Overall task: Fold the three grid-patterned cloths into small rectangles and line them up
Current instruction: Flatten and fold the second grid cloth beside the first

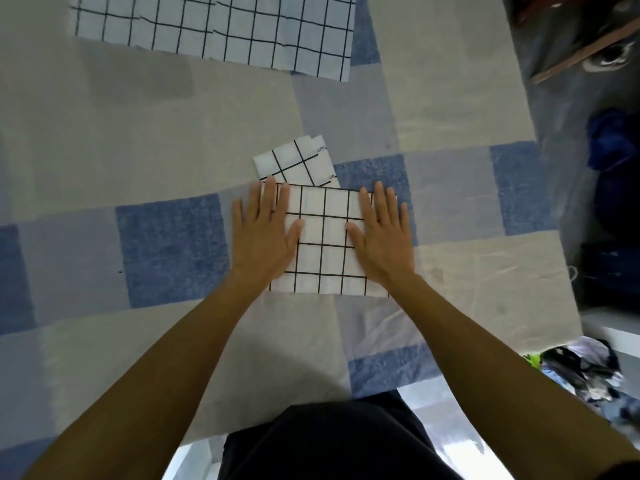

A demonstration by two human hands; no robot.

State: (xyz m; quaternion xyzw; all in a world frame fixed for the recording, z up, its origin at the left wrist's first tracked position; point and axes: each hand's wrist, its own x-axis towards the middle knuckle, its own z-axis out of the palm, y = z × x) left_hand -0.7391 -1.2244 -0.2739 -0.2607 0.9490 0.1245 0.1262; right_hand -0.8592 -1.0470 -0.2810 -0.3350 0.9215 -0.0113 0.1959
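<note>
A partly folded white cloth with a black grid (323, 237) lies in front of me on the patchwork bed sheet (138, 133). My left hand (265, 230) lies flat on its left edge with straight fingers. My right hand (381, 230) presses flat on its right edge. Just behind it sits a small folded grid cloth (298, 162), slightly askew, its near edge touching the larger one. A third grid cloth (214, 29) is spread out unfolded at the far edge of the view.
The sheet's right edge drops off to a dark area with a wooden board (581, 53) and a blue object (609, 140). A heap of mixed clothing (585, 368) lies at the lower right. My dark-clothed body (329, 441) is at the bottom.
</note>
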